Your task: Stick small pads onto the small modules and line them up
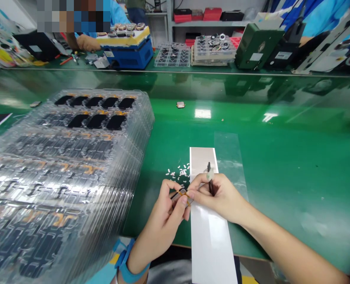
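Over the near edge of the green table [281,165], the left hand [163,219] is closed, pinching a small part [182,196] with an orange flex strip, while the right hand [222,197], curled around a dark tool [210,177], touches that part with its fingertips above a white strip [212,240], beside stacked clear trays [59,165].

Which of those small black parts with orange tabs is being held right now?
The part pinched between left hand and right hand, beside the white strip; the others sit in clear tray pockets.
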Demonstrator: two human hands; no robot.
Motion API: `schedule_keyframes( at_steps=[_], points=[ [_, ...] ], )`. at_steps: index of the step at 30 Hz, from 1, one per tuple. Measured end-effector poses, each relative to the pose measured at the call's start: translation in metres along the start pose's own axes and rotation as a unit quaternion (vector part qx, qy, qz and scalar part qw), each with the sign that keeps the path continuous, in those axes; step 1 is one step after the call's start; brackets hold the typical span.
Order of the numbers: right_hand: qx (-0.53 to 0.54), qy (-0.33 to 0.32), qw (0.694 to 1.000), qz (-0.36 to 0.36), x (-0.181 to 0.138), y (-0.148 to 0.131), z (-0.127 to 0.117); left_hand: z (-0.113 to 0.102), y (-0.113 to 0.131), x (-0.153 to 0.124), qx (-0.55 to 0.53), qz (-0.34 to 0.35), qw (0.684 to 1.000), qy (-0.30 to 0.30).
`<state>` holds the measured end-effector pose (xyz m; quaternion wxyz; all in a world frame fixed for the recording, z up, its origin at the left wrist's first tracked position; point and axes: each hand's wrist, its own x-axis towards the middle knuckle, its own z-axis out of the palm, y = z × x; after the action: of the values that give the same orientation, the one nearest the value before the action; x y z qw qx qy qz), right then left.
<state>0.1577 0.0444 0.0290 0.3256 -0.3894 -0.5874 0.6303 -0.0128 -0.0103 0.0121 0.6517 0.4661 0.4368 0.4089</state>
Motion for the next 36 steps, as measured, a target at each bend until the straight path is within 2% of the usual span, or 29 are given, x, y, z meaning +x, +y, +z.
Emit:
schedule_keyframes(
  at_steps=[15,18,20,22,24,26,28,30,32,36],
  points=[
    [0.010,-0.007,1.000,0.015,0.002,0.001,0.003,0.002,0.002,0.003,0.026,0.023,0.999,0.019],
    [-0.002,-0.010,1.000,0.009,0.004,-0.001,-0.003,0.001,0.002,0.003,0.036,0.015,0.999,0.013],
    [-0.015,0.028,0.999,-0.013,0.003,-0.005,-0.014,0.001,0.002,0.001,0.059,0.015,0.998,0.007],
    [-0.035,0.112,0.992,-0.051,-0.002,-0.010,-0.027,0.003,0.003,-0.001,0.116,0.026,0.993,0.001],
    [-0.075,0.202,0.973,-0.083,-0.010,-0.012,-0.037,0.006,0.004,-0.004,0.202,0.051,0.978,-0.021],
    [-0.113,0.264,0.954,-0.088,-0.018,-0.010,-0.038,0.010,0.005,-0.006,0.288,0.091,0.952,-0.048],
    [-0.116,0.283,0.950,-0.064,-0.025,-0.003,-0.031,0.014,0.005,-0.007,0.351,0.140,0.924,-0.061],
    [-0.084,0.274,0.957,-0.042,-0.030,0.005,-0.019,0.018,0.004,-0.008,0.392,0.179,0.900,-0.060],
    [-0.056,0.265,0.962,-0.032,-0.032,0.012,-0.007,0.020,0.002,-0.009,0.415,0.192,0.887,-0.065],
    [-0.045,0.289,0.956,-0.024,-0.031,0.021,0.003,0.021,-0.004,-0.010,0.441,0.199,0.872,-0.075]
  ],
)
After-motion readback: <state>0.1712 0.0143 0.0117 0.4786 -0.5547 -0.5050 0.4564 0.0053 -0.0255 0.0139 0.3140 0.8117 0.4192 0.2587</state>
